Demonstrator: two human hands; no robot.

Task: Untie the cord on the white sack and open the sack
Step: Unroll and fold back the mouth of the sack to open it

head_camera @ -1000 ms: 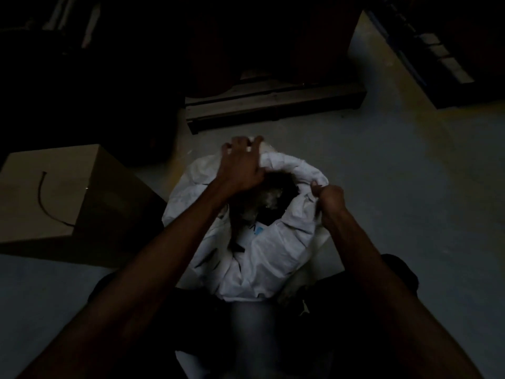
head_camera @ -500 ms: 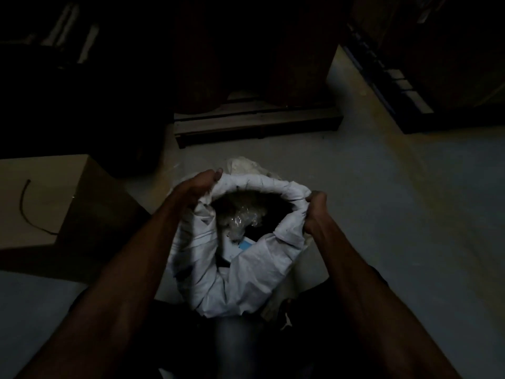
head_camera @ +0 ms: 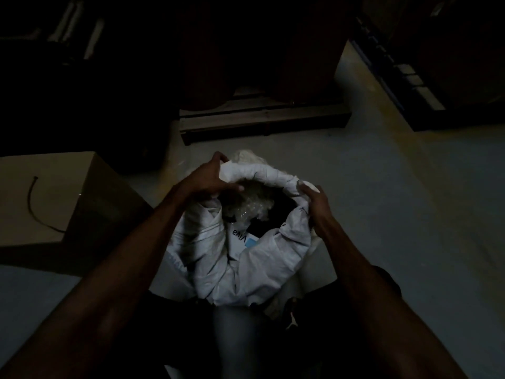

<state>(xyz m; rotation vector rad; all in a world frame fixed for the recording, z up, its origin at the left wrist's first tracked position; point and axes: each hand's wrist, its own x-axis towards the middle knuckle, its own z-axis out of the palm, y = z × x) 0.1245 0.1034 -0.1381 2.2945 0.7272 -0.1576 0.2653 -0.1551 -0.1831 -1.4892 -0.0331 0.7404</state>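
The white sack [head_camera: 262, 266] stands on the floor between my knees, its mouth spread wide and its rim rolled outward. Inside I see crinkled clear plastic [head_camera: 251, 206] and a white packet printed "Viva" [head_camera: 241, 239]. My left hand [head_camera: 210, 179] grips the rim at the far left of the mouth. The rim's right side is held in my right hand [head_camera: 314, 201]. A dark cord [head_camera: 34, 206] lies loose on the cardboard box to the left, apart from the sack.
A cardboard box [head_camera: 82, 192] sits close on the left. A wooden pallet [head_camera: 262, 119] with dark loads lies beyond the sack. Dark racking [head_camera: 410, 72] runs along the far right. Grey floor [head_camera: 396, 214] stretches to the right. The scene is very dim.
My left hand moved from the far rim to the sack's left rim, and both hands pulled the mouth wider, exposing the plastic and packet inside.
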